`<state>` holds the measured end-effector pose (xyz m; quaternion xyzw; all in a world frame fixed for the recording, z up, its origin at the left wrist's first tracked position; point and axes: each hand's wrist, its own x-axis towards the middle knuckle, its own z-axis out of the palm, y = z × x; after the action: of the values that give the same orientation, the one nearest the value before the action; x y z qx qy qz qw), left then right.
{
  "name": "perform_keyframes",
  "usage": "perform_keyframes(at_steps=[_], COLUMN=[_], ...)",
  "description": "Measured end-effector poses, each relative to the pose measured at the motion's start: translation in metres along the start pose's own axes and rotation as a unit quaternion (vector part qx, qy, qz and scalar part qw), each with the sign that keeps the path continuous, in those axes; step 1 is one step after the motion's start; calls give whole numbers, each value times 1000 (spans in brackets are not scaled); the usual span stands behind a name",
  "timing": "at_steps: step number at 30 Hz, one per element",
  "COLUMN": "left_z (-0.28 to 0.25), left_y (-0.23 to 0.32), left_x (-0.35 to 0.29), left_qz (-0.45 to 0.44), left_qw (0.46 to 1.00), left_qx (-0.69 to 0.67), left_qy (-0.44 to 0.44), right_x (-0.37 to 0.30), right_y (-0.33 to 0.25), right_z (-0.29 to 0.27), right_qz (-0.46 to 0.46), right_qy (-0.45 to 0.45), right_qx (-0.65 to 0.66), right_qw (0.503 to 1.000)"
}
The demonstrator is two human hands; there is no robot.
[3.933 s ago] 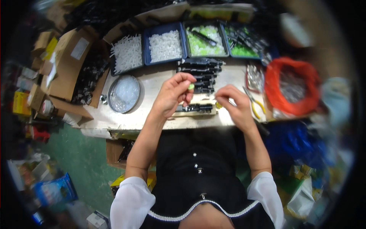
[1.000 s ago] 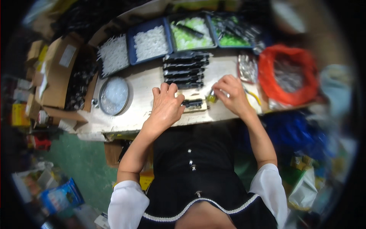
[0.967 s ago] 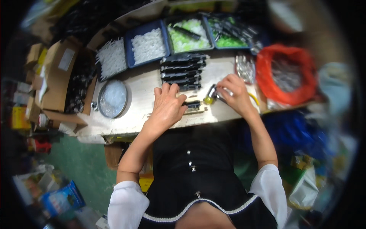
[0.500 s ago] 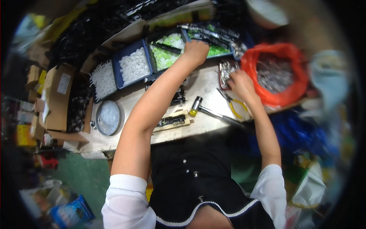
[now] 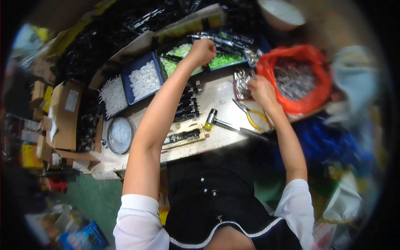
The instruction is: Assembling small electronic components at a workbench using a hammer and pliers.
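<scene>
My left hand is closed above the border between a tray of pale green pieces and a tray of green pieces. Whatever its fingers hold is hidden. Beside it, a black clip-like part lies over the pale pieces. Several long black-and-silver parts are heaped behind the hand. At a small dark red tray of shiny metal pieces, my right hand has its fingers bent together at the edge. I cannot make out what is between them.
Yellow-handled pliers, a hammer and a wooden fixture with a black part lie along the near edge. A red bag of metal pieces stands right. Left are white-piece trays, a round dish and a cardboard box.
The whole view has shifted slightly. My left forearm has swung left, uncovering more of the row of black parts on the bench. The right hand stays at the small metal-piece tray.
</scene>
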<state>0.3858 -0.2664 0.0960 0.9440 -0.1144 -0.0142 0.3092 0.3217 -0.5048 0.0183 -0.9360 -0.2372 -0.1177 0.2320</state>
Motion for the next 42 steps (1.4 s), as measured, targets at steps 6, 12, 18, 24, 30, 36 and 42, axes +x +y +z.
perform_keyframes(at_steps=[6, 12, 18, 24, 30, 36, 42], left_z=[-19, 18, 41, 43, 44, 52, 58], left_y=[30, 7, -15, -16, -18, -26, -32], left_x=[-92, -203, -260, -286, -294, -300, -306], left_qz=[-89, -113, -109, -105, -100, -87, -77], left_qw=[912, 760, 705, 701, 711, 704, 686], left_qx=[-401, -639, -701, -706, -695, -703, -719], left_qy=[2, -38, -15, 9, 17, 37, 79], right_x=[-7, -19, -34, -38, -35, -35, -49], right_y=[-9, -69, -143, -169, -178, -186, -196], right_z=[-13, -41, -35, -19, -23, -13, 8], right_qz=[-16, 36, -159, -159, -187, -144, -176], right_qy=[51, -17, -133, -199, -221, -239, -176], right_qx=[46, 346, 400, 407, 350, 383, 372], right_qw=[998, 937, 893, 877, 891, 881, 894])
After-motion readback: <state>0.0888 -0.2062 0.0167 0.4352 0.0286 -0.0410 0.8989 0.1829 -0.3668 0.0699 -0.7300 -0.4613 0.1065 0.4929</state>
